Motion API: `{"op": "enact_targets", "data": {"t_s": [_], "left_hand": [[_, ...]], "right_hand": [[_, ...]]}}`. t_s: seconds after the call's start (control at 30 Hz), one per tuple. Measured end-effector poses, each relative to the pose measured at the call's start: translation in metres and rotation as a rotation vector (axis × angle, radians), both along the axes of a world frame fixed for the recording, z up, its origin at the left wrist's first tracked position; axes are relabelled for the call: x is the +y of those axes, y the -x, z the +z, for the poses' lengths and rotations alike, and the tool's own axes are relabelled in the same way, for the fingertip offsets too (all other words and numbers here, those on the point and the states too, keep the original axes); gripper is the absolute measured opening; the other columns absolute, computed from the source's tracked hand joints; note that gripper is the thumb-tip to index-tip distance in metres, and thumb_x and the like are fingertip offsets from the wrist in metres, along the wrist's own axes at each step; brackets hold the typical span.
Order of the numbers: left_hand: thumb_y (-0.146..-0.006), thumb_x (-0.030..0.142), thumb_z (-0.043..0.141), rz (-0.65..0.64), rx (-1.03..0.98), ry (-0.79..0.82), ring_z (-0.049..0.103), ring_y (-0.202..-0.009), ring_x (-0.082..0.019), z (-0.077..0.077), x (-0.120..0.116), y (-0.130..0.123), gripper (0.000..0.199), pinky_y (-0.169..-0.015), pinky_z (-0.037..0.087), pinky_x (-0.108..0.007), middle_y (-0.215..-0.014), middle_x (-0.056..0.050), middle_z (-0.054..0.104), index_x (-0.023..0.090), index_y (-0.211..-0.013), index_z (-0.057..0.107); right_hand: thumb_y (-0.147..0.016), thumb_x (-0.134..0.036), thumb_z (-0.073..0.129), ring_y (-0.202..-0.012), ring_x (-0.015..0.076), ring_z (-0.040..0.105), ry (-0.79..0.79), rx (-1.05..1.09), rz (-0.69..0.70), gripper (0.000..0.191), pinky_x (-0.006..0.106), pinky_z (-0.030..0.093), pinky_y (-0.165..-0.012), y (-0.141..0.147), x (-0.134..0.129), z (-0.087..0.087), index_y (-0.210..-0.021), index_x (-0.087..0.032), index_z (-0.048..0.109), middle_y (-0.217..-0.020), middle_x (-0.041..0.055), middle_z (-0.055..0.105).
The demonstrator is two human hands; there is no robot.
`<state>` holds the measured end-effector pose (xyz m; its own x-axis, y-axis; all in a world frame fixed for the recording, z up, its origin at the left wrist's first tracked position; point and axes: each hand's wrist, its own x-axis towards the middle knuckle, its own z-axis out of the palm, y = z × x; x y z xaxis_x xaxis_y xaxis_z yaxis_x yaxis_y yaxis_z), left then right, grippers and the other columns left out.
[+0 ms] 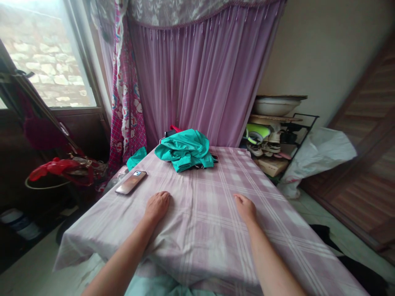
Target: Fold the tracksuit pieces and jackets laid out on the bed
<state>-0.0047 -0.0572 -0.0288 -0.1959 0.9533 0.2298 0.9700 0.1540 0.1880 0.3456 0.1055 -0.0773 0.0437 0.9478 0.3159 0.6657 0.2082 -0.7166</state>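
My left hand rests palm down on the plaid tablecloth, its fingers curled in and holding nothing that I can see. To the right, my right hand lies on the same cloth, thumb side up, loosely closed with no object showing in it. Beyond both hands sits a crumpled heap of teal fabric, apart from either of them. Dark and red cloth pokes out from behind and beneath it. A smartphone lies back side up, left of my left hand.
Purple curtains hang behind the table. A rack with shoes and a basin stands at the back right, beside a white sack. At the left, a red bag is near the table edge, below a window.
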Motion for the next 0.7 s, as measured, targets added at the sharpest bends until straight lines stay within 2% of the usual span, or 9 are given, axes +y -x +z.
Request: {"op": "enact_targets", "data": {"t_s": [0.37,0.7], "left_hand": [[-0.096,0.022,0.035,0.002,-0.041,-0.041,0.066,-0.103,-0.021,-0.005,0.002,0.009,0.036,-0.095,0.047,-0.033,-0.109,-0.009,0.074,0.020,-0.098,0.071],[-0.096,0.025,0.034,-0.010,-0.067,-0.053,0.066,-0.105,-0.023,-0.007,0.004,0.012,0.038,-0.097,0.048,-0.035,-0.111,-0.009,0.074,0.019,-0.102,0.071]], "right_hand": [[-0.079,-0.035,0.047,-0.092,0.0243,0.070,-0.009,-0.022,-0.014,0.035,0.032,0.052,-0.082,0.001,0.001,0.001,-0.089,-0.024,0.078,-0.096,0.0062,0.078],[-0.081,-0.035,0.046,-0.090,0.0224,0.069,0.001,-0.046,-0.019,0.035,0.030,0.052,-0.080,0.000,-0.002,0.001,-0.092,-0.025,0.078,-0.097,0.0057,0.077]]}}
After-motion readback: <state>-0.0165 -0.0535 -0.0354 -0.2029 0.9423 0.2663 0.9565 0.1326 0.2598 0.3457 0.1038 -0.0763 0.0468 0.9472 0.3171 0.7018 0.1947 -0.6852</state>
